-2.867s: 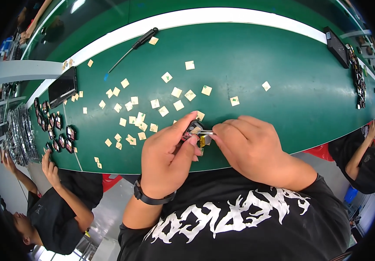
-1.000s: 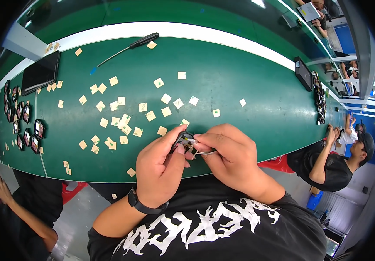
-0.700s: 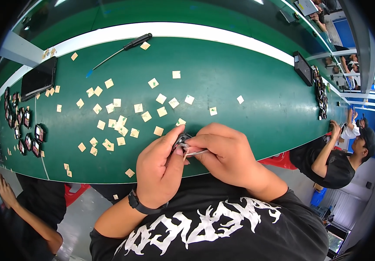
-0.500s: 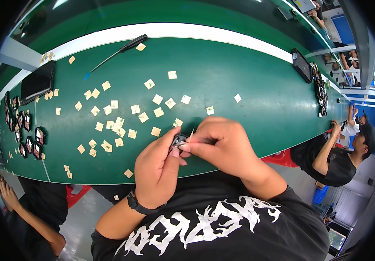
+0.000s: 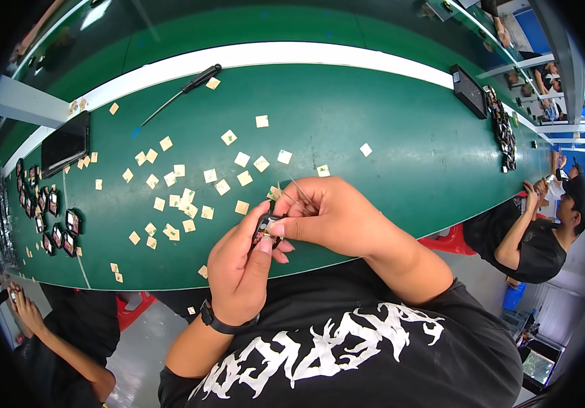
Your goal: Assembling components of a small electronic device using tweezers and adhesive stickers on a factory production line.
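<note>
My left hand [image 5: 239, 268], with a dark band at its wrist, grips a small black-cased electronic device [image 5: 263, 230] between thumb and fingers. Some reddish and light parts show on the device's face; the rest is covered by fingers. My right hand [image 5: 333, 214] is closed around thin metal tweezers [image 5: 299, 192], whose slim arms stick out above the fingers. Its thumb and fingertips touch the device's upper face. Whatever else those fingertips may pinch is too small to make out. Just above the device a cream paper square [image 5: 274, 193] lies on the table.
Many cream squares [image 5: 228, 138] are scattered over the green table [image 5: 387, 190]. A black screwdriver [image 5: 201, 77] lies at the back. Black devices [image 5: 55, 234] and a dark tray [image 5: 68, 144] are at left; another tray [image 5: 469, 94] and more devices [image 5: 503, 136] at right. Co-workers [image 5: 544, 231] sit on both sides.
The device has tilted so more of its reddish inner face shows. My right thumb now presses onto it, and the tweezers' arms show more clearly. The whole view has shifted slightly.
</note>
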The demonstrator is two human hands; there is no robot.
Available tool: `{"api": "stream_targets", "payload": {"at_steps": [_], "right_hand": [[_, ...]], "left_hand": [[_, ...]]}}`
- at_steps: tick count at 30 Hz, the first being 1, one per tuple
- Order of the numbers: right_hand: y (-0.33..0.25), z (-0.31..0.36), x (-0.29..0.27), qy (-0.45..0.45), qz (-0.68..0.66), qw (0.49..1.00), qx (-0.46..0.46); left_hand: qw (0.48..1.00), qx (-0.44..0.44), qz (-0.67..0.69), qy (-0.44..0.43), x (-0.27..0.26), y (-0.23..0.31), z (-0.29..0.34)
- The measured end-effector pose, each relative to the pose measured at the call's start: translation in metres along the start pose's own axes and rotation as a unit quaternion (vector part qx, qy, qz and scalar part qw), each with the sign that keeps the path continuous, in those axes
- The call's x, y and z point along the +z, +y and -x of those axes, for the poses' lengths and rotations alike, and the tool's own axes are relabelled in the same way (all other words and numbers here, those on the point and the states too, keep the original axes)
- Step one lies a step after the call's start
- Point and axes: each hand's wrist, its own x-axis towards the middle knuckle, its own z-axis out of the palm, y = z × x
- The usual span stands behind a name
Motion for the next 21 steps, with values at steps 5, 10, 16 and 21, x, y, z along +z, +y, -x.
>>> {"api": "stream_targets", "payload": {"at_steps": [5, 10, 16, 21], "right_hand": [[-0.01, 0.009, 0.013, 0.025, -0.072, 0.997, 0.013], [-0.02, 0.025, 0.025, 0.028, -0.095, 0.995, -0.004], [-0.022, 0.032, 0.036, 0.01, -0.081, 0.996, -0.039], [-0.016, 0.022, 0.054, 0.021, -0.072, 0.993, -0.094]], "left_hand": [[0.996, -0.049, 0.066, 0.039, 0.002, 0.012, 0.007], [0.998, 0.01, 0.045, 0.053, 0.0, 0.033, 0.018], [0.989, 0.145, -0.038, 0.005, -0.019, 0.041, 0.021], [0.983, 0.154, -0.097, 0.018, -0.033, 0.035, 0.024]]}}
